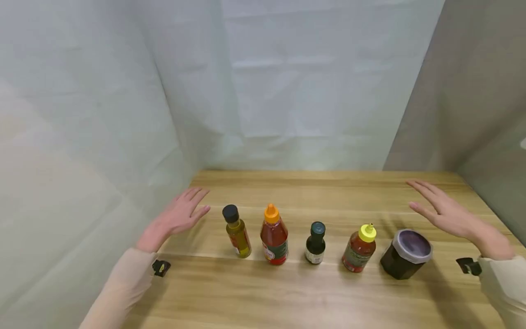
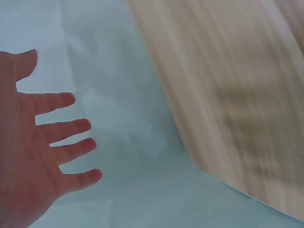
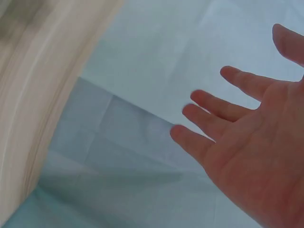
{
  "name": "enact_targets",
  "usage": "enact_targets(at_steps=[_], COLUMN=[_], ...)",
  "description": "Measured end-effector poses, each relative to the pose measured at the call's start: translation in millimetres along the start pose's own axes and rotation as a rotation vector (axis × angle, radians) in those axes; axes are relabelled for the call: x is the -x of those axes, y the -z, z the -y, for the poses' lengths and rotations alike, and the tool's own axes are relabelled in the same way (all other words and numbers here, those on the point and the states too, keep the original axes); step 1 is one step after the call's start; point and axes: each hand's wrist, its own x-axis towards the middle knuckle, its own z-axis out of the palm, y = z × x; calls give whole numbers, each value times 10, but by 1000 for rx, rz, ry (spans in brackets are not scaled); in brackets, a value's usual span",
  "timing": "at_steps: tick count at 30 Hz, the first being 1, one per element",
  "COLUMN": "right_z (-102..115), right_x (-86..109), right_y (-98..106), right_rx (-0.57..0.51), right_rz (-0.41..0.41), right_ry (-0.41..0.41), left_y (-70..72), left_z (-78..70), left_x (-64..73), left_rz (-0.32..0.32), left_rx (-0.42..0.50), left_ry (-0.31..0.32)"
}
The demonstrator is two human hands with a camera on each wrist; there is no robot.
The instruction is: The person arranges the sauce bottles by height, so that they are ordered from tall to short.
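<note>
My left hand [image 1: 181, 214] is held over the table's left side, fingers spread and holding nothing. Nearest to it stands an oil bottle [image 1: 238, 237] with a black cap. Beside that is a red sauce squeeze bottle [image 1: 274, 240] with an orange nozzle cap. A small dark bottle [image 1: 315, 244] is in the middle of the row. Farther right come a smaller red sauce bottle [image 1: 359, 250] with a yellow nozzle cap and a dark jar [image 1: 404, 256] with a pale rim. Beyond the jar, my right hand [image 1: 449, 214] hovers with straight fingers, touching nothing.
The bottles and jar stand on a wooden table [image 1: 308, 297]. Pale cloth sheets [image 1: 304, 91] hang behind it and at the left [image 1: 82, 137]. A darker grey sheet [image 1: 472, 91] covers the right side. Both wrists wear small black straps.
</note>
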Motion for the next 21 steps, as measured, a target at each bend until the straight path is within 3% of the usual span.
enact_targets(at_steps=[4, 8, 13, 16, 21], right_z=[89, 208, 324, 385, 556], right_x=[10, -23, -54, -90, -150], right_y=[87, 100, 62, 59, 63], right_rx=[-32, -49, -193, -293, -370], right_rz=[-5, -5, -9, -15, -1], right_ry=[-28, -22, 127, 239, 272], left_y=[40, 96, 110, 116, 138], left_z=[-43, -72, -85, -112, -194], left_x=[-66, -58, -13, -27, -15], left_rz=[-30, -18, -18, -5, 30], left_rx=[80, 185, 344, 501, 746], left_ry=[-11, -6, -61, -107, -161])
